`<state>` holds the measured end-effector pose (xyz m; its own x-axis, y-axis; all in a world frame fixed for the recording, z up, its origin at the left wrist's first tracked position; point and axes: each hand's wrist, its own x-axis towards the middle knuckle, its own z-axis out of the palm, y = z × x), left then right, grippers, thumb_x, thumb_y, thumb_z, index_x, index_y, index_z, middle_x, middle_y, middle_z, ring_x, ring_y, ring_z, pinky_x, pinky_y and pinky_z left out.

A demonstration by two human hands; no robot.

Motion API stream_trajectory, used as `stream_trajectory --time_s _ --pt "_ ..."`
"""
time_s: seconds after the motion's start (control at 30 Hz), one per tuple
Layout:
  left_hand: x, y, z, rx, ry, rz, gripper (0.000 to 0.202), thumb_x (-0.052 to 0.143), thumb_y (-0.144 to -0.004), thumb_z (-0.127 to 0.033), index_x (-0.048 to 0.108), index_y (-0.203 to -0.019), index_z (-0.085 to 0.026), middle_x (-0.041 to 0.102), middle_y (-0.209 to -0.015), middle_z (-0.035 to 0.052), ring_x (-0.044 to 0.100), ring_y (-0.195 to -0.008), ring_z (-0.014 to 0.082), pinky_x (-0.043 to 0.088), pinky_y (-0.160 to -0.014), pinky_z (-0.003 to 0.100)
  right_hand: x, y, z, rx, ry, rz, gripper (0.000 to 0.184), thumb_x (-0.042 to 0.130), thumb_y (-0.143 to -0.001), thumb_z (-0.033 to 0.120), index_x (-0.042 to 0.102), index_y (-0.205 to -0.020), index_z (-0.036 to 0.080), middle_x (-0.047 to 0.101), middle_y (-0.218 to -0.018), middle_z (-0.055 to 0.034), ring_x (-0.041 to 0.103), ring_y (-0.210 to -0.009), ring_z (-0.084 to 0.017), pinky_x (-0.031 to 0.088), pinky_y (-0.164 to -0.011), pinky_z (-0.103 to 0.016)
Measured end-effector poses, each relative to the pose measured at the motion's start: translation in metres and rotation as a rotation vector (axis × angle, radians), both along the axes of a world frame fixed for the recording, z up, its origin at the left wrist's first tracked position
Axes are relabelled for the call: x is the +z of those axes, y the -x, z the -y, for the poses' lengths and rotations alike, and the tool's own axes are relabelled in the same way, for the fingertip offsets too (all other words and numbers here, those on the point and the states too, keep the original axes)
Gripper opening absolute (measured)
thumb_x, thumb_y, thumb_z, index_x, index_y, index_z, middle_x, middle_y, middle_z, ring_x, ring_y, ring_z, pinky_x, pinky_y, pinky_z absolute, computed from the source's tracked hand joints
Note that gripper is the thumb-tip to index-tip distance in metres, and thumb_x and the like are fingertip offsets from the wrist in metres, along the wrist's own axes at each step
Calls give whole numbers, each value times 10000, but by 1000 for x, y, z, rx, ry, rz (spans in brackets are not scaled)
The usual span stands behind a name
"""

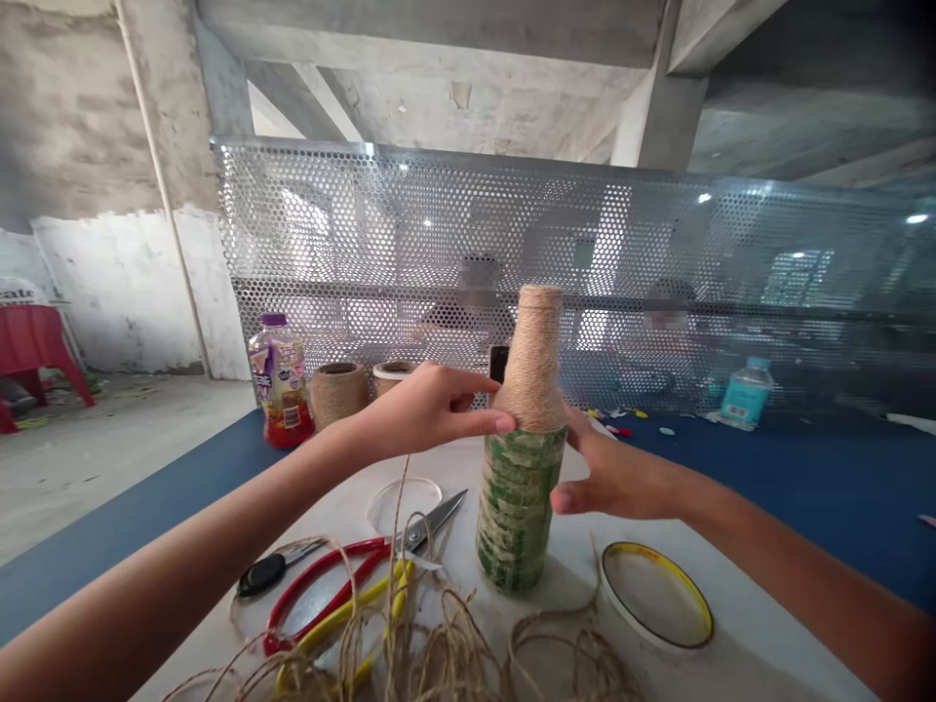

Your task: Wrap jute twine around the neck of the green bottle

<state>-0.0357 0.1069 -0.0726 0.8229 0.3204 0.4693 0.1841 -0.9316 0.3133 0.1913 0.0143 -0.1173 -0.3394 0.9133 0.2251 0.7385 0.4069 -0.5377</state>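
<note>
The fingers (498, 422) of the left hand (428, 414) and right hand (621, 480) curve part-open, clasping the neck-end shoulder of an upright twine-wrapped bottle (521, 468) on the white counter (753, 609), near loose jute twine (439, 653), a yellow-rimmed lid (656, 595) and scissors (431, 522).

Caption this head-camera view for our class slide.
Left hand and right hand grip a twine-wrapped bottle beside scissors and loose twine.

The bare left forearm (182, 551) and right forearm (804, 575) reach inward from the near corners. The left hand (428, 409) stretches its fingers rightward, palm down. The right hand (621, 478) faces it, curving leftward, thumb low and near, fingers bent far.
</note>
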Motion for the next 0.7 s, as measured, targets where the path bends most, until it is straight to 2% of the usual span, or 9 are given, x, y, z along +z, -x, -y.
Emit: stream_trajectory --time_s 0.07,0.17,0.27,0.4,0.47,0.53,0.6,0.7 --pt "0 0 1 1 -7 -4 444 577 -837 -518 703 -1016 -131 354 -509 -64 292 -474 64 217 -430 197 0 7 3 -6 -35 -71 890 731 -686 529 275 -1438 394 351 -1439 -62 184 -1396 -379 242 -1078 -631" --pt "1 0 1 6 -25 9 459 581 -836 -513 695 -1021 -108 329 -497 -71 281 -470 62 210 -427 194 -5 20 6 -90 -119 -245 747 711 -739 473 356 -1382 335 438 -1389 -68 365 -1323 -313 330 -1067 -557" --pt "0 0 0 -10 29 -15 455 580 -838 -506 669 -1061 -119 330 -506 -73 289 -472 65 212 -429 192 -8 25 6 -80 -82 -355 688 704 -761 451 396 -1357 300 490 -1366 -76 433 -1285 -292 381 -1043 -529" --pt "-4 -3 -3 -76 175 -46 461 527 -863 -518 636 -1071 -121 324 -547 -64 294 -492 76 208 -433 202 -6 14 -1 102 -3 -401 635 675 -806 408 407 -1375 320 481 -1414 -40 419 -1314 -273 365 -1071 -498" --pt "-6 -5 -4 -77 190 -33 470 528 -857 -530 635 -1043 -112 314 -558 -62 285 -495 76 198 -431 207 -4 8 -4 131 10 -375 643 646 -830 413 376 -1406 318 462 -1437 -42 396 -1336 -277 349 -1082 -506" --pt "-6 -6 -3 -47 163 -21 461 556 -837 -533 642 -997 -109 295 -553 -66 271 -490 72 181 -429 210 -1 6 -3 100 -11 -302 683 647 -818 448 357 -1423 316 440 -1453 -54 373 -1347 -299 324 -1089 -535" --pt "-4 -6 -1 -4 131 -14 444 573 -825 -536 649 -941 -114 284 -546 -68 264 -487 69 176 -432 211 2 7 1 55 -44 -222 796 702 -743 500 337 -1432 336 397 -1478 -54 327 -1366 -330 295 -1093 -563" --pt "-1 -6 6 67 105 -5 425 605 -793 -546 645 -821 -124 293 -528 -69 265 -479 66 174 -430 212 2 16 8 -38 -94 -196 873 752 -662 531 350 -1411 331 410 -1439 -71 317 -1360 -341 325 -1070 -557"
